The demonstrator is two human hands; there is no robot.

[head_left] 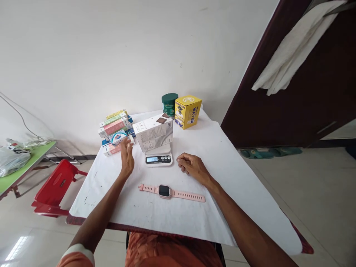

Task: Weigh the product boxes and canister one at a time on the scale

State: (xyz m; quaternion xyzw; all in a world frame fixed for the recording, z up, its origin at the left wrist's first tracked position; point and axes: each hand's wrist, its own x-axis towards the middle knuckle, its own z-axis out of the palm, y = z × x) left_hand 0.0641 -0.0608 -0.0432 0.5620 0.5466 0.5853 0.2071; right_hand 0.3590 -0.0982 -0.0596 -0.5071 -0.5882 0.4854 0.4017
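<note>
My left hand (127, 157) is raised with its fingers stretched out and nothing in it, left of the scale and in front of the stacked boxes. My right hand (192, 166) rests on the table with its fingers curled in; nothing shows in it. Between the hands stands a white digital kitchen scale (158, 160) with its display lit. A white printed carton (154, 132) sits tilted on the scale and hides most of its platform. Closer to me, a pink-strapped smartwatch (164, 191) lies flat with its screen dark.
Several small boxes (113, 128) are stacked at the table's back left. A green tub (169, 104) and a yellow box (188, 112) stand at the back, by the wall. A red chair (56, 187) and a green table (26, 163) are at left. White cloth covers the table (244, 196).
</note>
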